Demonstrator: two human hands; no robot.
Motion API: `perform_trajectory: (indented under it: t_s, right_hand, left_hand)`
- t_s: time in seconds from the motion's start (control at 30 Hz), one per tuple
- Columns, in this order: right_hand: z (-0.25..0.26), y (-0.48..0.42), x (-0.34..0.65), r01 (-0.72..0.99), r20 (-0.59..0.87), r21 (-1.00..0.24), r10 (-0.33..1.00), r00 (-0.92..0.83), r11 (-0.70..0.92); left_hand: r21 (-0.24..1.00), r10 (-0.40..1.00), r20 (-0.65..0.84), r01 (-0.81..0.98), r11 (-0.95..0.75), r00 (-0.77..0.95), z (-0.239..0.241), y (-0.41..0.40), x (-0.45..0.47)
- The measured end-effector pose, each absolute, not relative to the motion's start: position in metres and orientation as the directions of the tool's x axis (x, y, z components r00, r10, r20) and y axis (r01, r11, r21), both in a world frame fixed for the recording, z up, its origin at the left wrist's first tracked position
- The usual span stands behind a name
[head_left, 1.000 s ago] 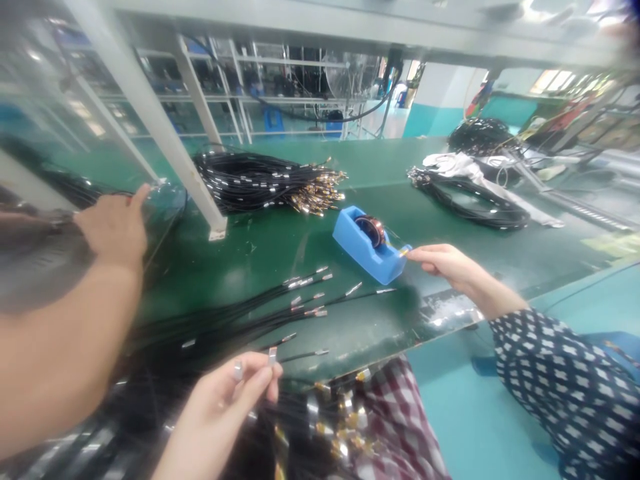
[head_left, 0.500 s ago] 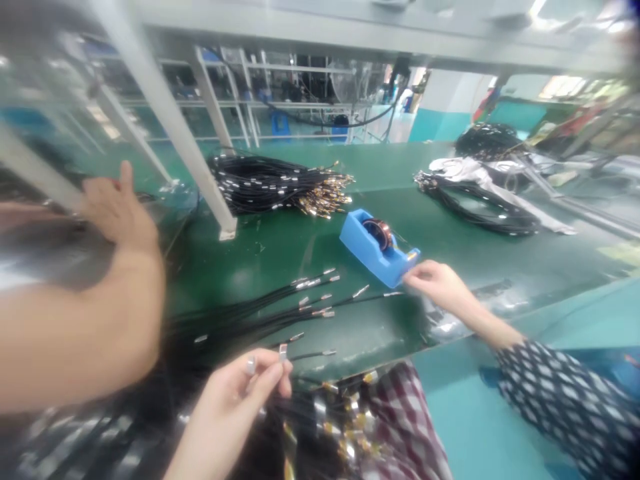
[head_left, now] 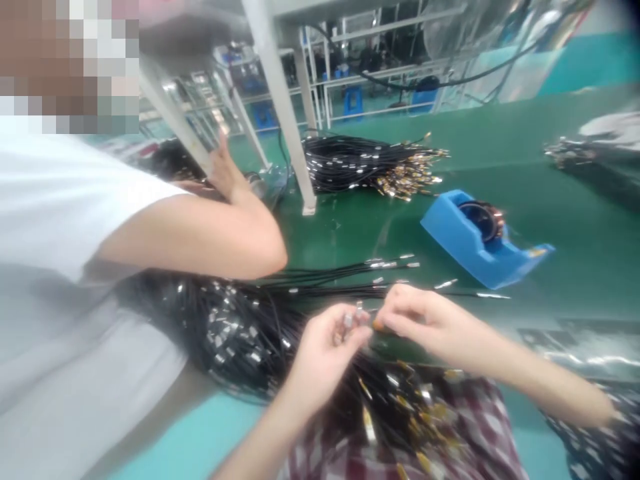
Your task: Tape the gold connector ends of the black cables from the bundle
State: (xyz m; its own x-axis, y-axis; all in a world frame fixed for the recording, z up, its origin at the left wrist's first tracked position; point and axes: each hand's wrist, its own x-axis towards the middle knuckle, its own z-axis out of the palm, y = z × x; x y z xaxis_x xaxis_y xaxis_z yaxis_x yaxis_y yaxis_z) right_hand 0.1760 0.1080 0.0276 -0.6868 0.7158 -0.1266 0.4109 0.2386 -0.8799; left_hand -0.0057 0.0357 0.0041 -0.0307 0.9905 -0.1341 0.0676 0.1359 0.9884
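Note:
My left hand [head_left: 327, 350] is closed near the lap, thumb and fingers pinched on the end of a black cable. Small silvery pieces [head_left: 349, 320] show among its fingers. Almost touching it, my right hand [head_left: 425, 317] pinches a small amber piece of tape [head_left: 379, 325] at the fingertips. Several black cables [head_left: 345, 270] with silvery tips lie on the green table just beyond. A blue tape dispenser [head_left: 457, 243] holding a brown roll [head_left: 483, 220] stands behind my right hand. Below my hands, a bundle of cables with yellow ends [head_left: 425, 420] rests on a checked cloth [head_left: 480, 413].
A co-worker in a white shirt [head_left: 100, 207] sits close on the left, an arm [head_left: 215, 233] over the table [head_left: 345, 227]. A white shelf post [head_left: 285, 113] stands beside a cable bundle [head_left: 350, 163]. More cables [head_left: 575, 153] lie at far right.
My right hand has come from the dispenser's cutting edge to my left hand, with amber tape at its fingertips. The view has turned left, showing more of the co-worker.

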Motion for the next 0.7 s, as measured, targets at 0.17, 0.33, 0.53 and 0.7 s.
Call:
perform_trajectory:
  t_s: [0.17,0.33,0.53,0.7]
  right_hand:
    - [0.025,0.105,0.17,0.459,-0.069,-0.799,0.699,-0.712,0.389]
    - [0.03,0.1,0.166,0.488,-0.048,-0.765,0.718,-0.694,0.421]
    - [0.035,0.099,0.162,0.565,-0.085,-0.738,0.78,-0.62,0.369]
    - [0.025,0.104,0.161,0.508,-0.115,-0.82,0.793,-0.599,0.264]
  left_hand:
    - [0.985,0.988,-0.149,0.085,0.151,-0.028,0.001,0.034,-0.005]
    - [0.98,0.987,-0.154,0.124,0.159,-0.045,0.001,0.034,-0.006]
    - [0.972,0.992,-0.124,0.197,0.129,-0.039,0.005,0.037,-0.005]
    - [0.972,0.993,-0.115,0.203,0.116,-0.019,0.009,0.038,-0.008]
